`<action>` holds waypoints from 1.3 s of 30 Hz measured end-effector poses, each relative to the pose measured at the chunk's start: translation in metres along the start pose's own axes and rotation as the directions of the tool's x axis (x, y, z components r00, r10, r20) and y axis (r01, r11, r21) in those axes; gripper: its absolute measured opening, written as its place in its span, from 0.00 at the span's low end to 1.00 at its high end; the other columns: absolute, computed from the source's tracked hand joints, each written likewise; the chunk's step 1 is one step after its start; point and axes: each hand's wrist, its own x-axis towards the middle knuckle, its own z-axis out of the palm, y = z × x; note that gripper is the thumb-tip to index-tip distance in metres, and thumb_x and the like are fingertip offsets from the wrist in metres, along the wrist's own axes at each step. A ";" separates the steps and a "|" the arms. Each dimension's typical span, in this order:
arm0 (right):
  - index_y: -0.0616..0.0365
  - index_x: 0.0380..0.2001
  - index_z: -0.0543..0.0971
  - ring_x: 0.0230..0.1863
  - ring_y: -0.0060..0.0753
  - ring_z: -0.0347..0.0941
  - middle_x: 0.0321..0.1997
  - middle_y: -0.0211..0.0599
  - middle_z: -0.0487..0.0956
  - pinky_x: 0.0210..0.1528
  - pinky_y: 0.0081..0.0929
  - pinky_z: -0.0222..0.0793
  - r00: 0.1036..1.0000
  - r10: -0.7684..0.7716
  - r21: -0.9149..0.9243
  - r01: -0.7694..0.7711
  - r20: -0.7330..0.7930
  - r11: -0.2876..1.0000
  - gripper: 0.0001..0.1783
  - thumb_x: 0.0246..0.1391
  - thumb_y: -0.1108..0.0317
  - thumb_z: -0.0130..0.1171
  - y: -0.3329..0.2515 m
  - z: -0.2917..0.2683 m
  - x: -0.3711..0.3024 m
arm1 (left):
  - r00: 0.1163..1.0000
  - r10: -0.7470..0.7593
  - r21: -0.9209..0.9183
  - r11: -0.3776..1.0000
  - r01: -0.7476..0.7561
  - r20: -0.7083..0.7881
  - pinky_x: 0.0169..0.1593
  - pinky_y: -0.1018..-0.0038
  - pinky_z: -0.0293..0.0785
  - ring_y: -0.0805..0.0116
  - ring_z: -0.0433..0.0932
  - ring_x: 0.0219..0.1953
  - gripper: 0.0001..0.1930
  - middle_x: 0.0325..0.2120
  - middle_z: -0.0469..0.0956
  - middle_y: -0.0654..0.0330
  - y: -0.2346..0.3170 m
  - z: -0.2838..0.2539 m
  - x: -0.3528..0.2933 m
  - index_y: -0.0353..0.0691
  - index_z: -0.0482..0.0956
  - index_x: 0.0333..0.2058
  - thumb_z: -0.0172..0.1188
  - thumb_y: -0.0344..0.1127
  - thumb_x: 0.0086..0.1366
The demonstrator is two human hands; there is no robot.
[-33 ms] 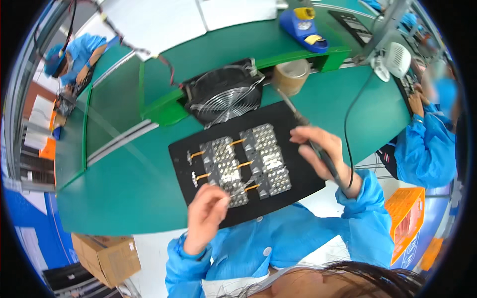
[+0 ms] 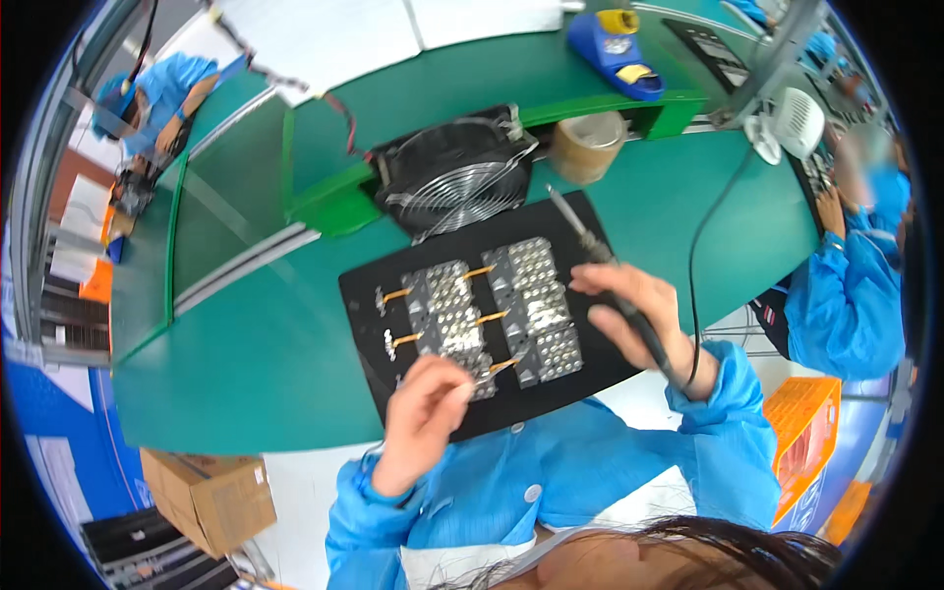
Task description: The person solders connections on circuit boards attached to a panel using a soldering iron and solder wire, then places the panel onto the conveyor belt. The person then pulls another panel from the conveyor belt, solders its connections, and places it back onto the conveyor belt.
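Observation:
My right hand (image 2: pixel 639 310) is wrapped round the dark handle of a soldering iron (image 2: pixel 592 241), its metal tip pointing away over the mat's far edge. The iron is clear of the boards. My left hand (image 2: pixel 423 418) is pinched closed at the near end of the left board column (image 2: pixel 454 313). A thin silvery sliver shows by its fingertips, too small to name. A second board column (image 2: pixel 539 310) lies to the right. Both carry rows of round shiny parts, and short orange strips stick out from their left sides. The black mat (image 2: pixel 600 359) lies under them.
A black fan with a wire guard (image 2: pixel 462 192) stands behind the mat, next to a tape roll (image 2: pixel 587 147). A blue iron stand (image 2: pixel 618 59) rests on the green shelf. The iron's cable (image 2: pixel 693 256) loops at right. Co-workers sit left and right.
The whole view has shifted slightly. My left hand has edged right along the near end of the left boards, still pinched. The soldering iron's tip has swung a little left.

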 end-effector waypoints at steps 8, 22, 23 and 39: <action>0.59 0.54 0.73 0.29 0.33 0.75 0.34 0.42 0.79 0.32 0.25 0.72 0.947 0.060 0.272 -0.151 0.316 0.950 0.27 0.48 0.82 0.62 -0.027 0.033 0.002 | 0.992 0.054 0.063 0.996 -0.061 0.112 0.32 0.78 0.65 0.73 0.69 0.30 0.02 0.32 0.68 0.60 0.002 0.020 0.012 0.35 0.74 0.35 0.56 0.23 0.63; 0.58 0.54 0.74 0.32 0.33 0.78 0.35 0.41 0.80 0.31 0.25 0.74 0.865 -0.018 0.209 -0.101 0.502 0.973 0.26 0.48 0.78 0.64 -0.001 0.061 0.055 | 0.947 0.288 0.582 0.798 -0.155 -0.142 0.29 0.76 0.71 0.66 0.76 0.28 0.07 0.28 0.74 0.58 0.014 -0.077 0.013 0.36 0.82 0.30 0.65 0.19 0.52; 0.58 0.54 0.74 0.30 0.34 0.78 0.33 0.41 0.79 0.29 0.25 0.73 0.828 -0.036 0.105 -0.028 0.560 0.994 0.27 0.47 0.79 0.64 0.002 0.060 0.060 | 0.926 0.295 0.634 0.769 -0.083 -0.236 0.32 0.75 0.70 0.67 0.75 0.31 0.07 0.30 0.73 0.59 0.011 -0.082 0.015 0.37 0.82 0.29 0.66 0.20 0.50; 0.65 0.42 0.80 0.23 0.34 0.78 0.26 0.43 0.81 0.27 0.24 0.72 0.966 0.036 0.094 -0.062 0.256 0.994 0.20 0.46 0.68 0.68 0.028 0.086 0.068 | 0.787 0.575 0.824 0.543 -0.162 -0.224 0.46 0.64 0.69 0.54 0.71 0.46 0.08 0.37 0.73 0.57 -0.014 -0.081 0.050 0.37 0.81 0.26 0.66 0.20 0.45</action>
